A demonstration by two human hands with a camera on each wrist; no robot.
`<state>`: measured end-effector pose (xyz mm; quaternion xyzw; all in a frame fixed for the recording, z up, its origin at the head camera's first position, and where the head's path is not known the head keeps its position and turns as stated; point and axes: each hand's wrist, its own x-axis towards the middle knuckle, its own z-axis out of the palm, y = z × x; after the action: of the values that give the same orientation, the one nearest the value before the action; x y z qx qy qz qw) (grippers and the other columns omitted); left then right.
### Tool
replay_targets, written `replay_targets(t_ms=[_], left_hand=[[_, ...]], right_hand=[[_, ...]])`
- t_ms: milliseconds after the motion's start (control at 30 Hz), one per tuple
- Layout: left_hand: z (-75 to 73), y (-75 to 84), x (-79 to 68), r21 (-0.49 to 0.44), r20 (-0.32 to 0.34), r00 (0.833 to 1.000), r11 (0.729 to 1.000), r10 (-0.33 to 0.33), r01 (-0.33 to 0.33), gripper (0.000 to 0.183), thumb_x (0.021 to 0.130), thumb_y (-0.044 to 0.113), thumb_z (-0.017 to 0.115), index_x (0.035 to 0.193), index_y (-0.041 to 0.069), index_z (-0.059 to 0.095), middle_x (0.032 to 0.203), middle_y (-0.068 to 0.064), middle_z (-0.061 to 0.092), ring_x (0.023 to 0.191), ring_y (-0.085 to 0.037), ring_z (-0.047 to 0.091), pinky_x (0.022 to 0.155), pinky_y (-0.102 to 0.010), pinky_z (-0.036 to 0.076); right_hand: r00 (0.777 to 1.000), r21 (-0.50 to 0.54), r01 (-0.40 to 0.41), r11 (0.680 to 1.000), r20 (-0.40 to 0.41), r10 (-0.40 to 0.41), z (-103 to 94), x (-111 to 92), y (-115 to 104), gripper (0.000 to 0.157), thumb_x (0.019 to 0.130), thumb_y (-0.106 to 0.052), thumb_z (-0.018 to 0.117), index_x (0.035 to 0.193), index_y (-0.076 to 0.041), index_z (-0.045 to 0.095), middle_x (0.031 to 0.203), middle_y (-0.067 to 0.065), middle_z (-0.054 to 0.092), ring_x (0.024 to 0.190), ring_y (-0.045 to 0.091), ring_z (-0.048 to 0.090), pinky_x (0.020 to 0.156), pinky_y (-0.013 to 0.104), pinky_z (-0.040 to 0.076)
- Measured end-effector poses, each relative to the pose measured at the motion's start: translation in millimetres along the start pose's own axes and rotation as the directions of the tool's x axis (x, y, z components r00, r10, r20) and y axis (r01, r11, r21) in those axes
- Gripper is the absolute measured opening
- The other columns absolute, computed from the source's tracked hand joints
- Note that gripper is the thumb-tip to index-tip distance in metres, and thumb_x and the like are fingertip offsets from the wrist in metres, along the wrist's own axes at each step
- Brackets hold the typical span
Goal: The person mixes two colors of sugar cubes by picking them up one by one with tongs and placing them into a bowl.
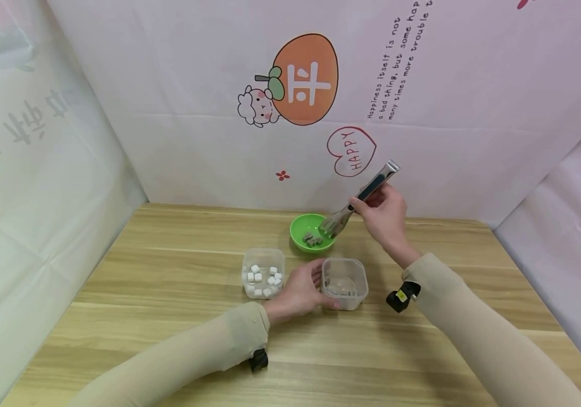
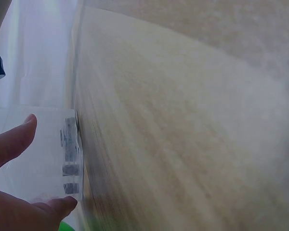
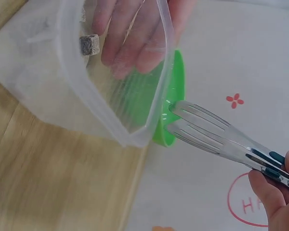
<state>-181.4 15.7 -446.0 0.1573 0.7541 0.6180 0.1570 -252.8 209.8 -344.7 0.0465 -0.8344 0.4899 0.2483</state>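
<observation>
My right hand [image 1: 388, 219] grips metal food tongs [image 1: 371, 186] with dark handle inlays. In the head view their slotted ends reach over the right side of a green bowl [image 1: 296, 227], which contains several grey-brown cubes [image 1: 312, 240]. The right wrist view shows the two tong arms [image 3: 207, 130] slightly apart; whether anything lies between their tips is unclear. My left hand [image 1: 299, 289] holds a clear plastic container [image 1: 364, 285] by its left side, thumb in front and fingers behind. Several grey cubes [image 2: 70, 169] lie at the bottom of that container.
Left of my left hand stands another clear container [image 1: 265, 253] with several white cubes [image 1: 258, 277]. All of it rests on a wooden table [image 1: 178, 271]. A printed white cloth wall [image 1: 209, 158] rises right behind the bowl, with more cloth on both sides.
</observation>
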Motion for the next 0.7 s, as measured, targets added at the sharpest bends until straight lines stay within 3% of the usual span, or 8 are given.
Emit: replay_targets(t_ms=[400, 700], left_hand=[[0.5, -0.2, -1.4, 0.004, 0.000, 1.000, 1.000, 0.005, -0.005, 0.100, 0.069, -0.005, 0.095, 0.155, -0.004, 0.043, 0.154, -0.021, 0.052, 0.142, -0.034, 0.050, 0.118, -0.036, 0.043], [0.4, -0.8, -0.5, -0.010, 0.002, 1.000, 1.000, -0.002, 0.002, 0.101, 0.068, -0.006, 0.094, 0.155, -0.002, 0.044, 0.152, -0.019, 0.055, 0.141, -0.033, 0.052, 0.118, -0.037, 0.043]], right_hand=[[0.996, 0.042, 0.067, 0.997, 0.054, -0.070, -37.8, -21, -19, 0.027, 0.093, -0.010, 0.082, 0.110, 0.005, 0.068, 0.099, 0.017, 0.075, 0.079, 0.009, 0.068, 0.069, 0.016, 0.060], [0.994, 0.019, 0.069, 0.997, 0.080, -0.070, -57.7, -40, -22, 0.027, 0.092, -0.008, 0.082, 0.111, 0.005, 0.069, 0.097, 0.012, 0.075, 0.080, 0.009, 0.070, 0.071, 0.017, 0.060]])
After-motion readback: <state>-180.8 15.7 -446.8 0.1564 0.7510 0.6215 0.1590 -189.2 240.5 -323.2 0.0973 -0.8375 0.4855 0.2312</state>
